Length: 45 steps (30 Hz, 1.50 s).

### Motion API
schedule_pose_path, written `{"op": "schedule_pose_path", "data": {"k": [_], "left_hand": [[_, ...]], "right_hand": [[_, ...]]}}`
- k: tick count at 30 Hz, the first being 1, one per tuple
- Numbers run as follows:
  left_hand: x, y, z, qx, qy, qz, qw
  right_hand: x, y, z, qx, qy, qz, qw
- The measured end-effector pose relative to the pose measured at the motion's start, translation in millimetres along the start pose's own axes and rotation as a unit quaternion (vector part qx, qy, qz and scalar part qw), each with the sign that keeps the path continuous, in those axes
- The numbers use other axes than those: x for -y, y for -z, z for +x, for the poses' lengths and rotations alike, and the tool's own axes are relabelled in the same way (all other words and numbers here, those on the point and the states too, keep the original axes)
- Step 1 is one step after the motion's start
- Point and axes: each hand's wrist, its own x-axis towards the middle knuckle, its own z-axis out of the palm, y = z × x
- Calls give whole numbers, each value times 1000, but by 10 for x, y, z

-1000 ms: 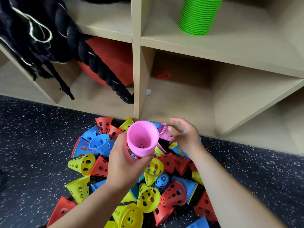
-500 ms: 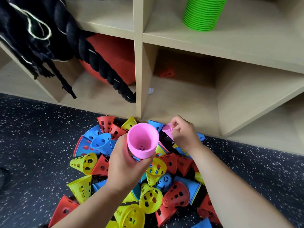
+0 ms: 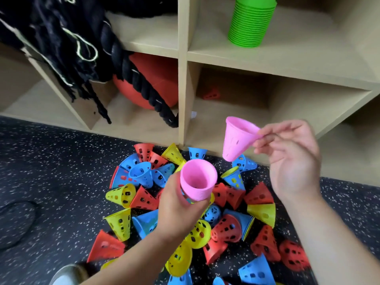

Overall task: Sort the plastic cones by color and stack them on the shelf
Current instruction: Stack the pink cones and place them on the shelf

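Nearest, at the bottom edge, a grey shoe toe (image 3: 65,273) on dark speckled floor (image 3: 51,171); just beyond, a loose pile (image 3: 226,229) of perforated cones in red, yellow and blue, tumbled on their sides and touching one another, spread up to the foot of the shelf (image 3: 183,79).

Over the middle of that heap, the left hand (image 3: 176,210), fingers and thumb curled round the narrow end of a nested pink stack (image 3: 198,183), wide mouth tipped up toward the camera; up and to the right, apart from it, the right hand (image 3: 294,161), thumb and forefinger pinching the rim of a single pink cone (image 3: 236,140), remaining fingers loosely spread, narrow end of the cone hanging down above the far edge of the heap.

Behind, pale wooden compartments; in the lower middle one, far back, a lone red cone (image 3: 211,94) on its side; in the lower one to its left, an orange ball (image 3: 156,79) with a thick black rope (image 3: 133,75) draped across its front and down to the compartment's floor; further left, black fringe (image 3: 57,38) hanging from above.

Farthest, on the upper board right of the divider, a green stack (image 3: 251,23), wide end down, top cut off by the frame.
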Motion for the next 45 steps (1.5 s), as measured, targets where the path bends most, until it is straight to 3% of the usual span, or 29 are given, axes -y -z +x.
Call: {"op": "schedule_pose_path", "data": {"k": [7, 11, 15, 19, 25, 33, 38, 45], "left_hand": [[-241, -56, -310, 3, -50, -34, 998], [-263, -11, -337, 7, -62, -35, 997], [-237, 66, -350, 1, -60, -17, 998], [-187, 93, -357, 5, -52, -22, 998], [-33, 239, -284, -11, -52, 5, 999], [214, 708, -87, -141, -15, 59, 988], [392, 835, -44, -150, -1, 83, 985], [493, 719, -14, -129, -17, 95, 987]], "right_hand": [[173, -227, -545, 123, -70, -73, 987], [79, -230, -746, 127, -115, -102, 980], [91, -240, -822, 157, -68, -213, 962], [61, -249, -884, 193, -34, -333, 922], [50, -139, -781, 98, -35, -342, 934], [-390, 237, -547, 111, -148, -512, 839], [-703, 281, -582, 131, -182, -532, 817], [-1194, 274, -409, 49, -250, -441, 860]]}}
